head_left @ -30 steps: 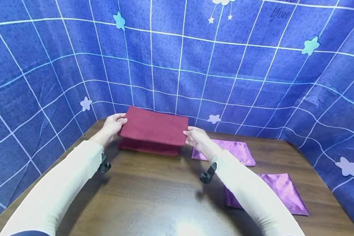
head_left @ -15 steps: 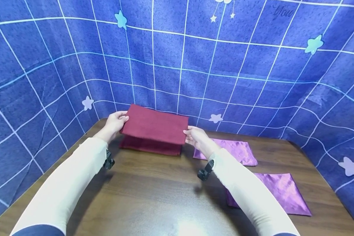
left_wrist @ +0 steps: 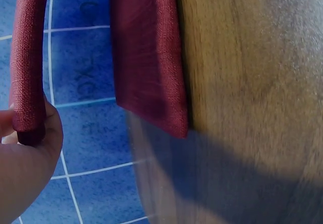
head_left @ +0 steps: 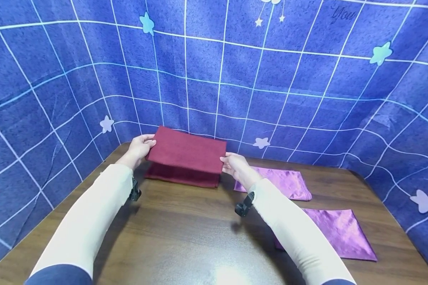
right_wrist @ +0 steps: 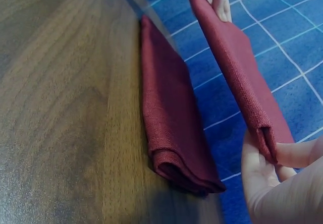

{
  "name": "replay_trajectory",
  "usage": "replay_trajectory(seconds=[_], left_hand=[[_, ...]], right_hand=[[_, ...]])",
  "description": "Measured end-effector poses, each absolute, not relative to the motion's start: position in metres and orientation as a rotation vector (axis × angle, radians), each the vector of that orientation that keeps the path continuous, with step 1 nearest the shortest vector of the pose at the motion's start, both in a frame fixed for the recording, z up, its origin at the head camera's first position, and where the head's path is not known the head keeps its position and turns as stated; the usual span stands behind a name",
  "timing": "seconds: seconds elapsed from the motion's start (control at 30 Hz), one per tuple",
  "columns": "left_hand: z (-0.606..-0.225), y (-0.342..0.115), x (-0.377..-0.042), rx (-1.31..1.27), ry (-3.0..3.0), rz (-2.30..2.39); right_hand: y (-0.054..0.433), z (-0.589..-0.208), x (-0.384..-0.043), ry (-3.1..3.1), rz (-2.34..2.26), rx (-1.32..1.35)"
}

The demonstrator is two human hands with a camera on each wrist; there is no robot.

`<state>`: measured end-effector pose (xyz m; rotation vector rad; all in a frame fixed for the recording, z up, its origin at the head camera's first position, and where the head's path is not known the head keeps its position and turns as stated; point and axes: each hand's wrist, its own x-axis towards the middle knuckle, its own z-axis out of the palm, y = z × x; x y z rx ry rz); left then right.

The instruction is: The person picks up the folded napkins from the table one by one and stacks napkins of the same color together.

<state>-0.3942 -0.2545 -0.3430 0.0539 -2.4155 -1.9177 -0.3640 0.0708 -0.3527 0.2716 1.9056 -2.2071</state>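
I watch the left hand point(head_left: 138, 147) and right hand point(head_left: 237, 166) pinch a bumpy, oblong folded red cloth point(head_left: 188, 149) above another folded red cloth point(right_wrist: 170, 103).

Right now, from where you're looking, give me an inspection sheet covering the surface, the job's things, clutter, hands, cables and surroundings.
Surface: brown wood-grain table, bright glare at the near edge of the view.
Job's things: upper red cloth, folded, held raised; lower red cloth, folded, resting on the table, apart from the upper one.
Clutter: far purple cloth and near purple cloth, both on the table's right side, each partly hidden by the right arm.
Hands: left hand and right hand grip opposite ends of the upper red cloth.
Cables: nothing seen.
Surroundings: blue backdrop with pale grid lines and stars.
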Motion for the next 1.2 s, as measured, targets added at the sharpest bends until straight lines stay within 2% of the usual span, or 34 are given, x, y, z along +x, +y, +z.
replay_trajectory(seconds=[0.43, 0.73, 0.9, 1.03, 1.13, 1.2], left_hand=[[-0.352, -0.258, -0.402, 0.122, -2.418, -1.946], [-0.36, -0.258, -0.403, 0.113, -2.5, -1.804], [-0.367, -0.26, -0.406, 0.108, -2.514, -1.785], [-0.372, -0.26, -0.407, 0.123, -2.51, -1.771], [-0.374, -0.26, -0.408, 0.136, -2.518, -1.754], [-0.376, -0.26, -0.408, 0.14, -2.537, -1.728]], right_hand=[[0.066, -0.364, -0.378, 1.932, -2.173, 0.263], [0.065, -0.372, -0.38, 1.909, -2.142, 0.278], [0.064, -0.4, -0.404, 1.903, -2.166, 0.317], [0.07, -0.442, -0.442, 1.835, -2.227, 0.246], [0.069, -0.442, -0.438, 1.842, -2.217, 0.245], [0.064, -0.419, -0.413, 1.874, -2.174, 0.309]])
